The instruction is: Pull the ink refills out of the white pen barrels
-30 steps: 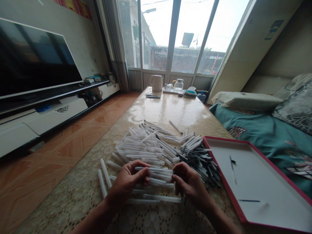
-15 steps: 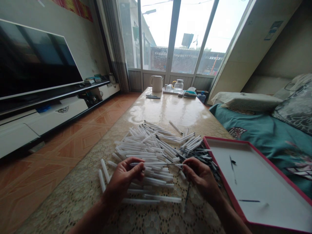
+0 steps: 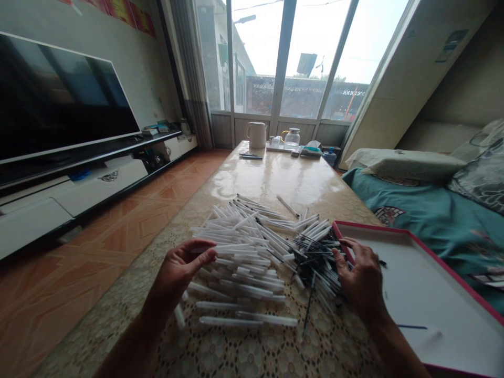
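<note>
A loose heap of translucent white pen barrels lies across the near half of the table. My left hand is at the heap's left edge, thumb and forefinger closed on a white pen barrel that points right. Its rear end is hidden by the fingers. On the right, a tangle of thin dark pen refills lies against the barrels. Over its right side hovers my right hand, thumb and forefinger apart with nothing visible between them. One dark refill sticks out toward me.
A shallow white box with a red rim stands right of my right hand; a dark refill lies inside. Farther back on the table are a beige kettle, a glass jug and a tissue pack. A sofa borders the right.
My hands have moved apart: the left went left and slightly up, the right went right to the refills. The thin refill between them at the pen barrel is no longer in my right fingers.
</note>
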